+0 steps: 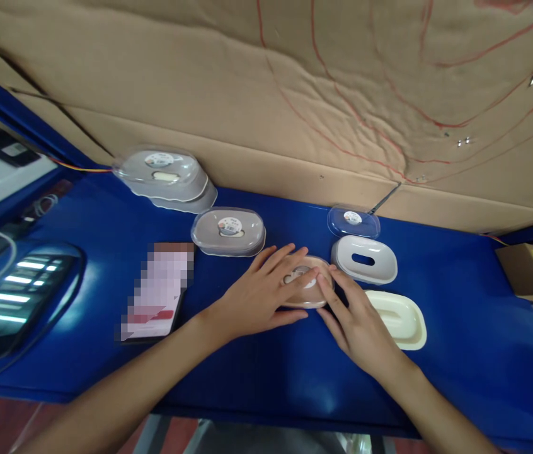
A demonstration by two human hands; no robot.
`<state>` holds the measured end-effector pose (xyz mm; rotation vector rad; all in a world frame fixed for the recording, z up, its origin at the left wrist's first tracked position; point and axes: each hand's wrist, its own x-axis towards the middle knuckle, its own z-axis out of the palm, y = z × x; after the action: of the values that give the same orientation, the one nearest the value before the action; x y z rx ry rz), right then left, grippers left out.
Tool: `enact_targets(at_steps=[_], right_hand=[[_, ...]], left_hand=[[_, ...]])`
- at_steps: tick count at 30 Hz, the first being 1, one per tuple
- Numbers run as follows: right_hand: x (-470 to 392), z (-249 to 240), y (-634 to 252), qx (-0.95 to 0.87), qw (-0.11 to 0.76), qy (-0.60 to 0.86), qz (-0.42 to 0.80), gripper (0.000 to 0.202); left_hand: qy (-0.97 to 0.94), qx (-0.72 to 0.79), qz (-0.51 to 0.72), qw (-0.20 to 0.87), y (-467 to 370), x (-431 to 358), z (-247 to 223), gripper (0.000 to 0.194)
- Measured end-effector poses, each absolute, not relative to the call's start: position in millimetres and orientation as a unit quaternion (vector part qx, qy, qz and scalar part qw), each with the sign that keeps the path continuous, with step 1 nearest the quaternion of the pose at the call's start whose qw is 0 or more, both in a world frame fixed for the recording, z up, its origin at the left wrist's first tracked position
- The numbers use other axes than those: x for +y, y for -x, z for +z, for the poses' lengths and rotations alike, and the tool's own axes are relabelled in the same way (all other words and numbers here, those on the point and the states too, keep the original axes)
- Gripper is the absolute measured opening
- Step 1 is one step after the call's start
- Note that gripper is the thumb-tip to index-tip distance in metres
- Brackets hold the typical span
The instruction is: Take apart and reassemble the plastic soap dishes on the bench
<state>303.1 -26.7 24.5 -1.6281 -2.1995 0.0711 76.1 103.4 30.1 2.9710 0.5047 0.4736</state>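
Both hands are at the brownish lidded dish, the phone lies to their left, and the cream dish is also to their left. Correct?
One error: the cream dish lies to the right of the brownish lidded dish, partly covered by the right hand, as the head view shows. The left hand and the phone are as you say.

A head view looks forward and down from above the hands (259, 293), spanning counter (266, 372) and cardboard (176, 75).
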Motion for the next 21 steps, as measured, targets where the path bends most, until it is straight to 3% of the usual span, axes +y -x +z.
enact_targets(at_steps=[5,9,11,16,21], right_hand=[[-24.8,34.2,-317.0,-0.782,0.214,0.584,0.045,0.065],[-26.9,46.1,-330.8,-0.746,0.251,0.616,-0.031,0.025],[-28.0,50.2,-334.8,-0.727,0.257,0.632,-0.077,0.015],[-26.5,50.8,-340.4,-0.694,0.204,0.677,-0.137,0.022],[-31.5,56.9,-348.5,-0.652,0.202,0.718,-0.14,0.028]], left_hand=[[-0.969,0.187,0.162,0.014,-79.0,101.8,30.6,0.052],[-0.956,0.249,0.151,-0.02,-96.4,114.5,39.8,0.045],[-0.943,0.292,0.158,-0.037,-105.0,121.7,48.5,0.047],[-0.899,0.397,0.178,-0.056,-100.6,112.1,61.1,0.057],[-0.883,0.437,0.169,-0.037,-82.6,90.2,38.1,0.069]])
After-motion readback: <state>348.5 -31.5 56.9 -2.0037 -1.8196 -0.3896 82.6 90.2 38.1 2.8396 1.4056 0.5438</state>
